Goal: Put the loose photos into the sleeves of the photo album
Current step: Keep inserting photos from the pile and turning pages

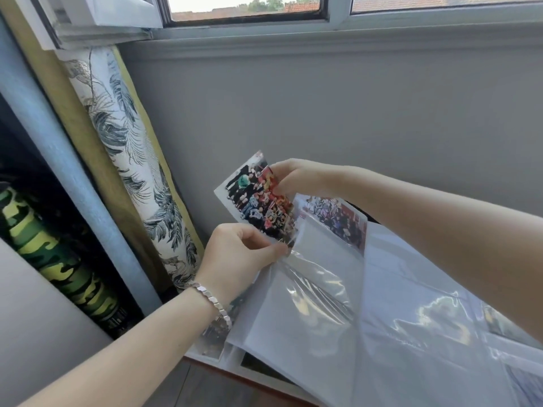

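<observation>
1. Step: we're mid-insert. The photo point(255, 201) is held in the air above the album's point(411, 333) lifted page, its lower end at the mouth of a clear sleeve point(317, 277). We can't tell if it's in yet.
2. Grips: the right hand point(296, 177) pinches the photo's upper end. The left hand point(238, 254) pinches the sleeve film at the mouth, pulling it open.
3. Orientation: print side faces us. Long axis runs upper-left to lower-right in view, with the lower short edge aimed at the mouth.
4. Next, we reckon: slide along that axis, corners square so they don't snag the film.
5. The neighbouring sleeve already holds a seated photo point(340, 218).
</observation>
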{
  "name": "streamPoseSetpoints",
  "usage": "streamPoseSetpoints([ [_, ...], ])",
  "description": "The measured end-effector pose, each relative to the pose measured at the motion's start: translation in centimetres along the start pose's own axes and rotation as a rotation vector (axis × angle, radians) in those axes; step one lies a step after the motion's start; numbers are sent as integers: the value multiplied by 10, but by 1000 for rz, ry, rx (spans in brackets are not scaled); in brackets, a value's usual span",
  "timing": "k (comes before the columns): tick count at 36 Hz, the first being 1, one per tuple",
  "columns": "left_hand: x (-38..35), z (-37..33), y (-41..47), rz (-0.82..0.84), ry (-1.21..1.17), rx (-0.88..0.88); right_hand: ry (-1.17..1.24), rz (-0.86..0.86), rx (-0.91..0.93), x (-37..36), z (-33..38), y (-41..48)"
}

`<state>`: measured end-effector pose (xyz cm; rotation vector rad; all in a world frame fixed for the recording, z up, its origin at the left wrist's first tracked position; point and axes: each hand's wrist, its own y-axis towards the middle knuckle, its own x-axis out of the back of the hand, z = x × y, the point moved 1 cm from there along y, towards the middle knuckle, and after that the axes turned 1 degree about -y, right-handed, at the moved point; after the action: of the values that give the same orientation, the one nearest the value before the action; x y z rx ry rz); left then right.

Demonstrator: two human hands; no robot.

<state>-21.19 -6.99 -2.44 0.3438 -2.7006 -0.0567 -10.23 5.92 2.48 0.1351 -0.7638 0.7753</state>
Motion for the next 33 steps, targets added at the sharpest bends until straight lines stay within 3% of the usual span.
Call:
streamPoseSetpoints([
  [6, 0, 1, 2, -9, 56, -38, 187, -74, 180, 11, 8, -3],
  [11, 1, 3, 3, -14, 100, -39, -77, -142, 272, 13, 23, -10],
  [14, 1, 5, 4, -24, 105, -36, -218, -151, 238, 14, 24, -12],
  [19, 0, 7, 3, -64, 130, -58, -261, -106, 161, 11, 17, -10],
  [27, -1, 3, 2, -102, 164, -160, -659, 68, 55, -1, -5, -8],
  [30, 0, 5, 3, -96, 174, -158, -777, 96, 116, -2, -10, -13],
  [33, -1, 7, 4, -106, 166, -182, -668, 3, 252, 0, -10, -22],
])
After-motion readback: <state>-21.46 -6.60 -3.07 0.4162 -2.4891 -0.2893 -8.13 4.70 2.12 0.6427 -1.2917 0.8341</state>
